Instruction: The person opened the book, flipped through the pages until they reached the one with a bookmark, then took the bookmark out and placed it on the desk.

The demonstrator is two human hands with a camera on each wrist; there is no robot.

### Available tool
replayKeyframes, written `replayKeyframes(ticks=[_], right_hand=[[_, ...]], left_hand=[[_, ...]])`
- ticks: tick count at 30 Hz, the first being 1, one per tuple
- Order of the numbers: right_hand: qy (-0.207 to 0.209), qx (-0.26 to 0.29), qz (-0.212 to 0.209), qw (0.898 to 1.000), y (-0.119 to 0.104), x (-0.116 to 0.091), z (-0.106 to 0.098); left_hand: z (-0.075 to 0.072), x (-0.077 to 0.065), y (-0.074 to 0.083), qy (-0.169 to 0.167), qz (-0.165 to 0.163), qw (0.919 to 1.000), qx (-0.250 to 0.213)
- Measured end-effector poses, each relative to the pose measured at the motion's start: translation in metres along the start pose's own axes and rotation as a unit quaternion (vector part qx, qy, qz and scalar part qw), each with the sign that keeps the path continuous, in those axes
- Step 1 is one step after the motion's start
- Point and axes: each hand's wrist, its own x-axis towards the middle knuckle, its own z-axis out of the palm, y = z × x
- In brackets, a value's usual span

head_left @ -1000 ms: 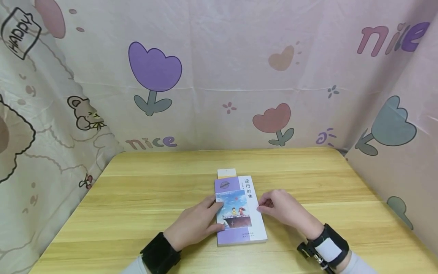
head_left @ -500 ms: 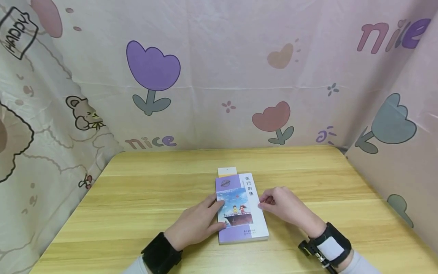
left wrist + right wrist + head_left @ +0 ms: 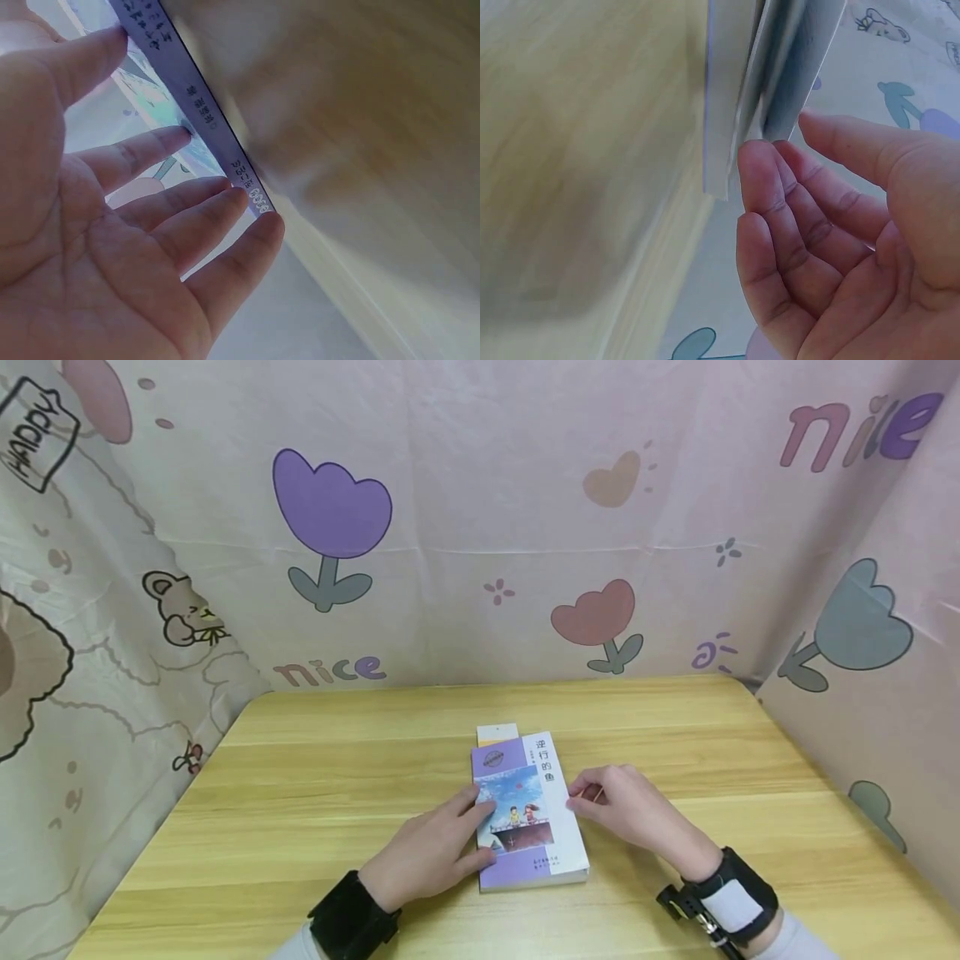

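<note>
A paperback book [image 3: 517, 814] with a purple and white cover lies on the table, its front up. My left hand [image 3: 431, 847] rests along the spine side, thumb and fingertips on the cover's left part; in the left wrist view the fingers [image 3: 232, 247] reach the spine [image 3: 199, 109]. At the opposite edge my right hand [image 3: 626, 806] pinches the cover and some pages. In the right wrist view the thumb [image 3: 840, 139] is at the cover's outer side, other fingertips by the parted pages [image 3: 769, 67]. Past the top edge sticks a white card [image 3: 497, 732] with a small hole.
The wooden table [image 3: 337, 785] extends around the book to both sides and behind. A printed cloth [image 3: 450, 527] hangs at the back and along both sides. Each wrist wears a black band [image 3: 352, 917], the right one with a small device [image 3: 690, 914].
The book's right edge looks slightly more raised, with pages parting at the lower right. My right hand has shifted a little up in the view; my left hand stays at the spine side.
</note>
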Motion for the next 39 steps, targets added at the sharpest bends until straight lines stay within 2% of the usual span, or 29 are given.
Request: replayKeyframes(ticks=[5,10,17,26,34,39], right_hand=[[-0.006,-0.014,-0.013,1.0,0.001,-0.001,-0.003],[-0.021,-0.038,-0.03,0.999,0.0,-0.002,-0.004],[-0.02,-0.016,-0.025,0.999,-0.005,-0.001,-0.009],[-0.015,0.01,-0.048,0.999,-0.018,0.002,-0.015],[-0.017,0.024,-0.07,0.997,-0.04,0.009,-0.009],[-0.017,0.042,-0.11,0.993,-0.052,0.012,-0.001]], left_hand=[[-0.007,-0.002,-0.003,-0.005,0.005,0.9999,-0.014],[-0.01,-0.003,-0.007,0.006,0.014,0.9997,-0.017],[-0.018,-0.005,-0.01,0.008,0.007,0.9995,-0.029],[-0.036,-0.007,-0.018,0.058,0.003,0.9972,-0.048],[-0.055,-0.006,-0.018,0.144,0.036,0.9884,-0.034],[-0.062,-0.006,-0.014,0.172,0.041,0.9839,-0.027]])
